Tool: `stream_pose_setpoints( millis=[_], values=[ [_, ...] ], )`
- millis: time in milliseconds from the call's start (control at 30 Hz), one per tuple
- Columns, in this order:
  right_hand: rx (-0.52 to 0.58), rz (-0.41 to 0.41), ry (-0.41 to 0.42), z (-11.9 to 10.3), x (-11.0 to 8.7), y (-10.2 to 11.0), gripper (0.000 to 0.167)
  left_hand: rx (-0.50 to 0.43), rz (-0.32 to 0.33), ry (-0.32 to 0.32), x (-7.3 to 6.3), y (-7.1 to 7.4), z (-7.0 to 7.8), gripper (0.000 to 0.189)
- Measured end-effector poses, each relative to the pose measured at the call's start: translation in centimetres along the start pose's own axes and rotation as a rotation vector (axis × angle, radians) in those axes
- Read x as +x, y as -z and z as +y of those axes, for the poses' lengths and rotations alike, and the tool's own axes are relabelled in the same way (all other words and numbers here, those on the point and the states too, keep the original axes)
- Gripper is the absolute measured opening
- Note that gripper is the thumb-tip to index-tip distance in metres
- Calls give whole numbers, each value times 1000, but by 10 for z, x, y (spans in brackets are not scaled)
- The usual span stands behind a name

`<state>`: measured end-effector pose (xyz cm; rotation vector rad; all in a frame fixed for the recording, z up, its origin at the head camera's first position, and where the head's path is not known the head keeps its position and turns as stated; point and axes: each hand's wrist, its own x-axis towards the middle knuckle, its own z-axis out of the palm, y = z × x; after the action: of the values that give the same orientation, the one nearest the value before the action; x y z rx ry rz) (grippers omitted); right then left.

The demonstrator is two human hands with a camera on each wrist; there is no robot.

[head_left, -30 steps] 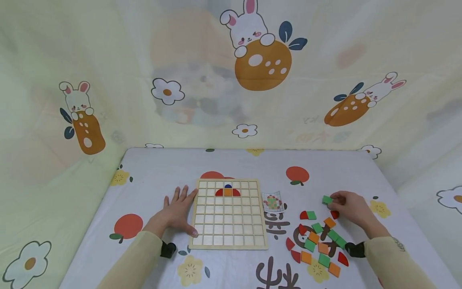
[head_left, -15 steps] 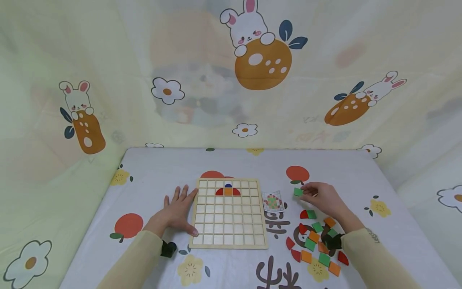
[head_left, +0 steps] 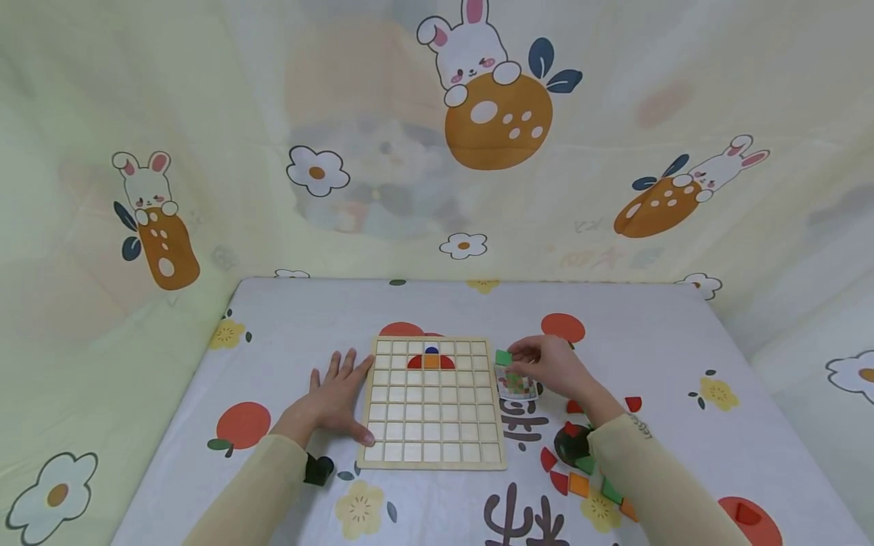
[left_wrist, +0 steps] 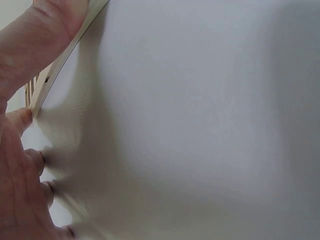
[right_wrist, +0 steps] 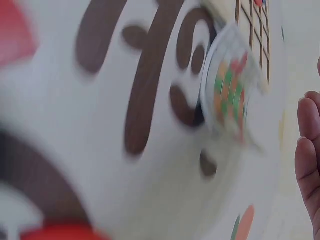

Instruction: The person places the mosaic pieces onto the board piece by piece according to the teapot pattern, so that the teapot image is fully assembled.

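A square wooden grid board (head_left: pixel 430 403) lies mid-table. Near its far edge sit a blue half-round piece (head_left: pixel 432 350), an orange square tile (head_left: pixel 432 362) and red curved pieces (head_left: pixel 447 363) on either side of it. My left hand (head_left: pixel 334 402) is spread at the board's left side, thumb on the frame and fingers on the cloth, as the left wrist view also shows. My right hand (head_left: pixel 549 365) pinches a green square tile (head_left: pixel 503 357) beside the board's right edge, over a small pattern card (head_left: pixel 517 384). In the right wrist view the card (right_wrist: pixel 230 90) is blurred.
Right of the board lie loose pieces, partly under my right forearm: orange tiles (head_left: pixel 579 485), green tiles (head_left: pixel 611 491) and red curved pieces (head_left: pixel 559 483). Another red piece (head_left: pixel 633 403) lies farther right. A printed white cloth (head_left: pixel 293 318) covers the table, with a patterned curtain (head_left: pixel 382 227) behind.
My right hand has carried the green tile leftward from the far right of the loose pieces to the card beside the board. The left hand and board have stayed put.
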<state>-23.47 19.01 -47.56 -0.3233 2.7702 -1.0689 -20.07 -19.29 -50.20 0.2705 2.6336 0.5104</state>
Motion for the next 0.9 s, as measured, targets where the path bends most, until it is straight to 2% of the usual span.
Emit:
stream_pose_setpoints(
  millis=[233,333,433,600,900],
  values=[
    [170,-54,-1,-28,13,-24,27,13,-3,3,1,0,-1,137],
    [202,-67,-19,-39,19,-35,27,14,-8,7,1,0,-1,137],
    [185,-81,-28,-48,26,-46,26,14,-8,12,1,-1,-1,137],
    [98,-109,-1,-62,34,-65,23,8,-2,10,0,0,0,136],
    [1,-155,15,-77,40,-91,21,5,-5,6,1,0,1,135]
  ],
)
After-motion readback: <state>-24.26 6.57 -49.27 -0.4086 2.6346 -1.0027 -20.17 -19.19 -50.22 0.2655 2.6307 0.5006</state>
